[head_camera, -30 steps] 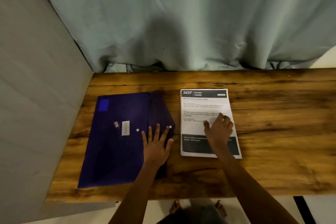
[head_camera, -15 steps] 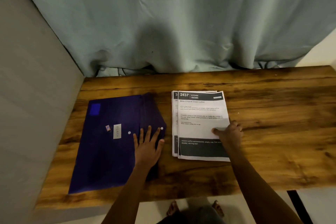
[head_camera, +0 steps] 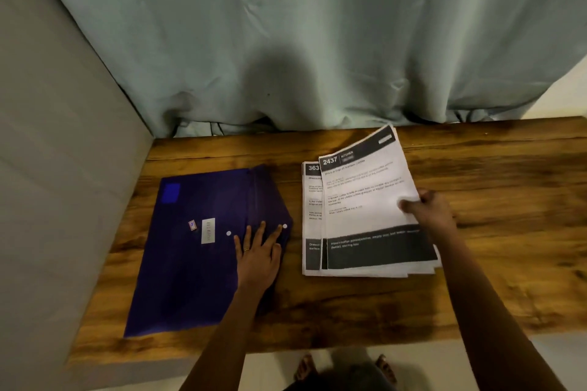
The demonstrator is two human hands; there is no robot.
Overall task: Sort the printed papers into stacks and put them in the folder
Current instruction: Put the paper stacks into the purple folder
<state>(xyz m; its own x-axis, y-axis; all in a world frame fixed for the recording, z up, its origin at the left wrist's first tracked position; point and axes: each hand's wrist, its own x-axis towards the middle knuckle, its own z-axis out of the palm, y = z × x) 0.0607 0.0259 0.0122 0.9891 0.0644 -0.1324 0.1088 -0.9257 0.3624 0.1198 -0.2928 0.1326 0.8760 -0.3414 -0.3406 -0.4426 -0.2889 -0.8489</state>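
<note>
A dark blue folder [head_camera: 190,251] lies flat on the left of the wooden table [head_camera: 476,295], its flap with a white snap toward the right. My left hand [head_camera: 259,255] rests flat on that flap, fingers spread. To the right lies a stack of printed papers [head_camera: 313,216]. The top sheets [head_camera: 365,200], headed "2437 KITCHEN", are lifted at their far right corner and shifted right, showing a page headed "363" beneath. My right hand [head_camera: 428,211] pinches the right edge of the lifted sheets.
A pale green curtain [head_camera: 317,41] hangs along the table's back edge. A grey wall [head_camera: 47,168] borders the left side. My feet [head_camera: 346,371] show on the floor below the front edge.
My right hand slid from the middle of the page to its right edge and took hold, raising the top sheets and shifting them right. The page beneath came into view. My left hand stayed put.
</note>
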